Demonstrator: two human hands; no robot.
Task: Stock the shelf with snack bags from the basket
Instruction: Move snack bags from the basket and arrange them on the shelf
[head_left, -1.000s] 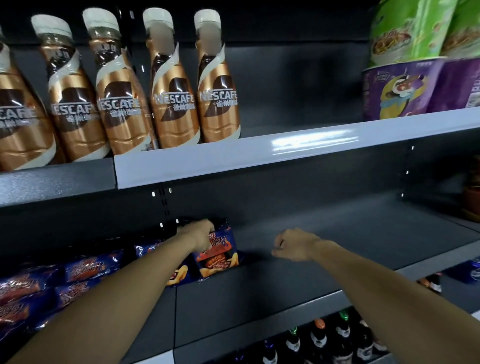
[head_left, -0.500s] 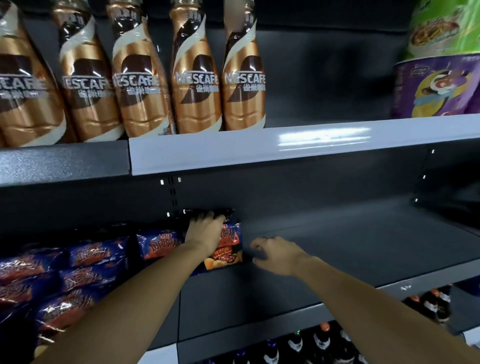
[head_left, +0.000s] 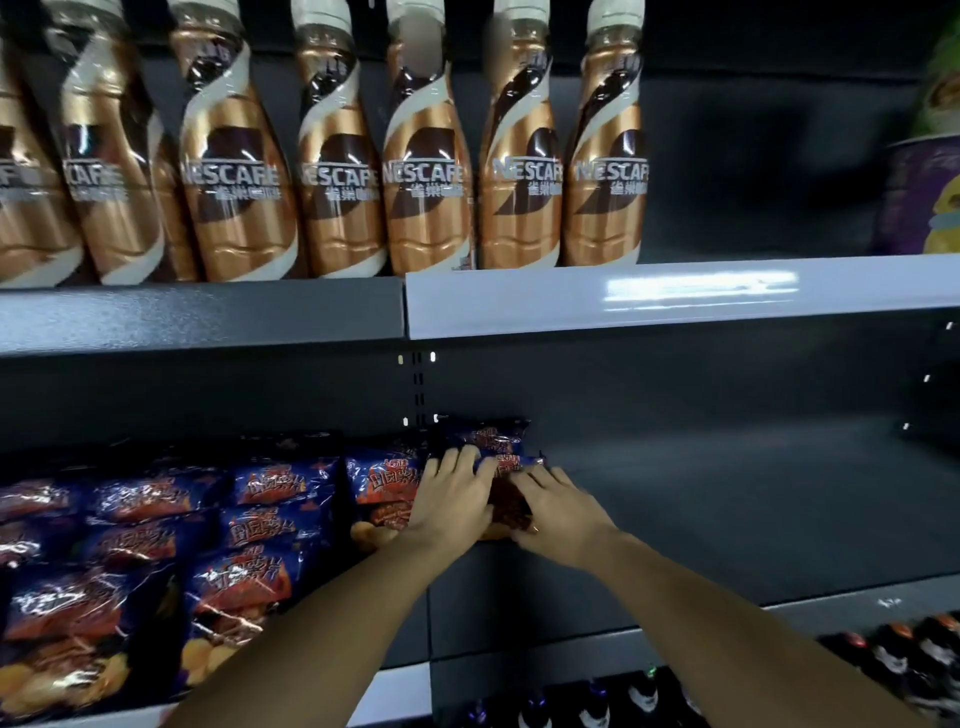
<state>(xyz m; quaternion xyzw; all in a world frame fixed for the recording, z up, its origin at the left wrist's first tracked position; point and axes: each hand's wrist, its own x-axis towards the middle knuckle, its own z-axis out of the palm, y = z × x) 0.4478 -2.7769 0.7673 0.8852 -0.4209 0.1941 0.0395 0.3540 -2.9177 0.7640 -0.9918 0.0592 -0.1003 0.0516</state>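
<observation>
Head view: stocked snack bags (head_left: 156, 525) are seen at nine o'clock on the shelf (head_left: 727, 519). The newest snack bag (head_left: 493, 452) is now pressed flat by the spread left hand (head_left: 452, 499), joined since by the right hand (head_left: 561, 512), fingers extended; placement is judged nearly finished.

Dim, blurry; glare on shelf edge (head_left: 701, 288), perhaps overhead.

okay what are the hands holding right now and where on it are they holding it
Both hands rest on one blue snack bag lying on the shelf: left hand on its left front face, right hand on its right side. Whether fingers curl around it cannot be told.
</observation>
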